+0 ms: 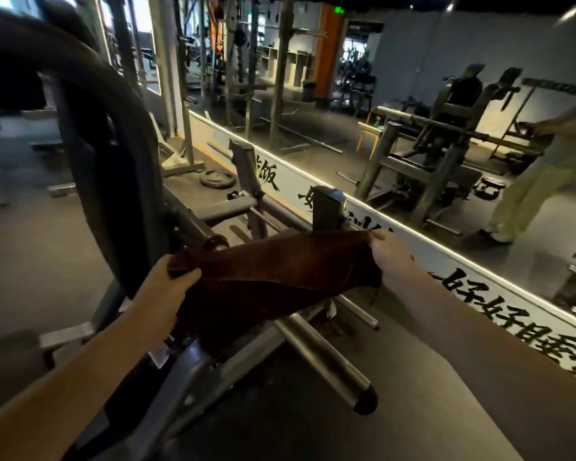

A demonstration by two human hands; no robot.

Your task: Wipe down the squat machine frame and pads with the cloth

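Our left hand [172, 284] and right hand [391, 252] each grip an end of the cloth [273, 277], held over the squat machine frame [316, 356]. Next, we think, we press it down and rub.

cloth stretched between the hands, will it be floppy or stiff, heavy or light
Probably floppy: the cloth sags and twists between the left hand and right hand, which hold its ends. Likely light, since the right hand carries its end with just a pinch. Its fuzzy-looking surface should drag rather than slip on the smooth metal frame.
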